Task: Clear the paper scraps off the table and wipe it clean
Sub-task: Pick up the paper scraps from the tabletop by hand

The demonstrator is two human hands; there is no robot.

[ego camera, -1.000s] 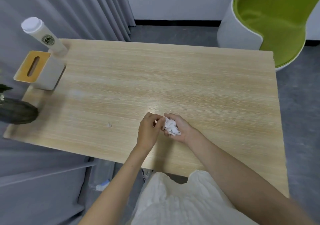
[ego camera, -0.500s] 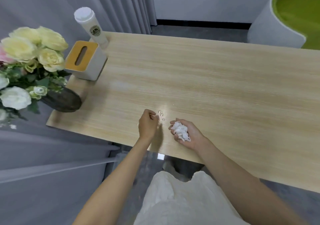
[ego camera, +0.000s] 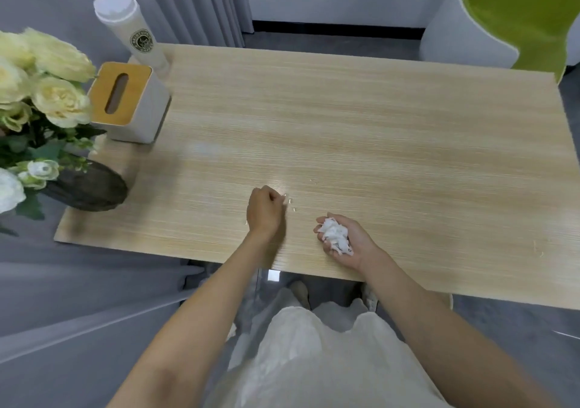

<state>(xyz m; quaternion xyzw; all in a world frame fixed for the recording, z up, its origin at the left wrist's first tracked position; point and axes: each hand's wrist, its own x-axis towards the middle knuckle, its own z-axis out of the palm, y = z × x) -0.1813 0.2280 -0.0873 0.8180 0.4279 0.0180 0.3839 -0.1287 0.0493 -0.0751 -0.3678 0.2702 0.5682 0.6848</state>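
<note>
My right hand (ego camera: pixel 351 244) lies palm up near the front edge of the light wooden table (ego camera: pixel 376 131), its fingers curled round a wad of white paper scraps (ego camera: pixel 335 235). My left hand (ego camera: pixel 265 213) rests on the table to the left of it, with its fingers curled. Whether it pinches a scrap is hidden. A few tiny white scraps (ego camera: pixel 291 202) lie on the wood just right of its fingertips. Another speck (ego camera: pixel 310 180) lies a little farther back.
A white tissue box with a wooden lid (ego camera: pixel 128 103) and a tall white tumbler (ego camera: pixel 131 31) stand at the table's far left. A dark vase of pale roses (ego camera: pixel 47 119) stands at the left edge. A green and white chair (ego camera: pixel 514 21) stands beyond the far right corner.
My hands have moved apart: the right one drew back to the right with the wad, and the left one stays by the tiny scraps. The camera view has shifted left, showing the flowers.
</note>
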